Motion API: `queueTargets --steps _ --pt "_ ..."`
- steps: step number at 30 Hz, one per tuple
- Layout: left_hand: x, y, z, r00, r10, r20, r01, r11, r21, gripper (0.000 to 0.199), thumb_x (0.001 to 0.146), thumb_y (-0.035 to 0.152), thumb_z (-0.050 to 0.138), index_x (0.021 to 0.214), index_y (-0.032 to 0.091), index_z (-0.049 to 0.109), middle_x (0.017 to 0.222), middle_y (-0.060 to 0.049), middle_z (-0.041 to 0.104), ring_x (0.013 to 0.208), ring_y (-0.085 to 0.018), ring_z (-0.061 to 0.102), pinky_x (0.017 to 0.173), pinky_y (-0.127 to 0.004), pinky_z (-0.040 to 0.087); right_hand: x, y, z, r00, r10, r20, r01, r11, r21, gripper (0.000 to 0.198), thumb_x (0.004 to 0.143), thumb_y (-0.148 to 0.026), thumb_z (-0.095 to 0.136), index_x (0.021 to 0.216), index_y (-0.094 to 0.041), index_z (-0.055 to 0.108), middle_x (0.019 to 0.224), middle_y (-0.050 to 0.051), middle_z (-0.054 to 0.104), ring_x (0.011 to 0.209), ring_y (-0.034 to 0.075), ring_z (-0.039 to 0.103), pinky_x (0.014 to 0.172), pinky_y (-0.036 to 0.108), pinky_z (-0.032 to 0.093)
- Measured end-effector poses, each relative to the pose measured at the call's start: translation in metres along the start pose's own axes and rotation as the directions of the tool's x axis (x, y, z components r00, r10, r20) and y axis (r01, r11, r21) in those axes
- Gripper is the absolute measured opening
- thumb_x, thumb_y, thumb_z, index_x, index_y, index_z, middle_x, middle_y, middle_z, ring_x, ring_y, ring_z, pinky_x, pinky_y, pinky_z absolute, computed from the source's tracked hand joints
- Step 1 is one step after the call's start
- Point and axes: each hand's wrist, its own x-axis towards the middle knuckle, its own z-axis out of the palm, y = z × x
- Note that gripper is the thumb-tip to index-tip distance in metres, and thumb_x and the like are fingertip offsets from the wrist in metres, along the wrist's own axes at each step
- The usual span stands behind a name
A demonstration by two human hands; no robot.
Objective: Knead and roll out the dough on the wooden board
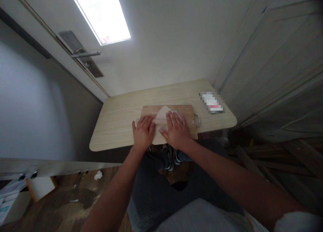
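A flattened sheet of pale dough lies on a wooden cutting board, its pointed far end between my hands. A pale band crosses the dough between my hands and looks like a slim rolling pin, mostly covered by my fingers. My left hand rests palm down at the dough's left side, fingers stretched forward. Over the right part of the dough, my right hand also lies palm down with fingers extended and thumb out to the left. White flour marks show near the board's right end.
The board sits on a light wood table with rounded corners, against a white door with a metal handle. A blurred-out flat object lies at the table's right. Crumpled tissue is on the floor at left.
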Motion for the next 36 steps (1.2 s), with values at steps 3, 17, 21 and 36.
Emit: queueTargets --steps 3,17,21,36 --pt "0.011 0.0 0.002 0.999 -0.011 0.03 0.011 1.0 0.016 0.04 0.102 0.038 0.034 0.134 0.03 0.057 0.142 -0.003 0.058 0.138 -0.022 0.045 0.12 -0.058 0.014 0.012 0.004 0.001 1.0 0.01 0.014 -0.01 1.0 -0.016 0.078 0.097 -0.058 0.037 0.152 -0.003 0.03 0.158 0.022 0.032 0.146 0.035 0.025 0.119 0.055 0.009" --pt "0.03 -0.015 0.002 0.995 -0.003 0.104 0.005 1.0 -0.019 0.045 0.101 0.043 0.033 0.14 0.03 0.051 0.151 -0.005 0.048 0.144 -0.026 0.036 0.117 -0.063 0.017 0.059 0.019 0.002 0.992 0.075 0.101 -0.073 0.997 -0.023 0.097 0.085 -0.081 0.032 0.149 -0.008 0.039 0.154 0.021 0.04 0.142 0.039 0.03 0.117 0.058 0.012" --pt "0.01 -0.016 0.002 0.993 -0.077 -0.09 0.072 0.996 -0.058 0.044 0.099 0.04 0.041 0.139 0.025 0.051 0.149 -0.009 0.05 0.142 -0.027 0.039 0.117 -0.059 0.024 0.074 0.025 0.006 0.987 0.098 0.131 -0.095 0.995 -0.025 0.096 0.085 -0.082 0.028 0.149 -0.011 0.04 0.154 0.019 0.039 0.142 0.04 0.029 0.115 0.06 0.014" --pt "-0.01 -0.007 -0.007 0.988 -0.136 0.071 0.133 0.99 0.041 0.04 0.099 0.042 0.041 0.129 0.027 0.061 0.144 -0.008 0.056 0.137 -0.026 0.045 0.116 -0.057 0.028 0.089 0.052 0.001 0.991 -0.124 0.06 0.117 0.988 0.101 0.058 0.079 -0.067 0.064 0.126 -0.033 0.066 0.152 0.004 0.046 0.141 0.032 0.033 0.114 0.05 0.024"
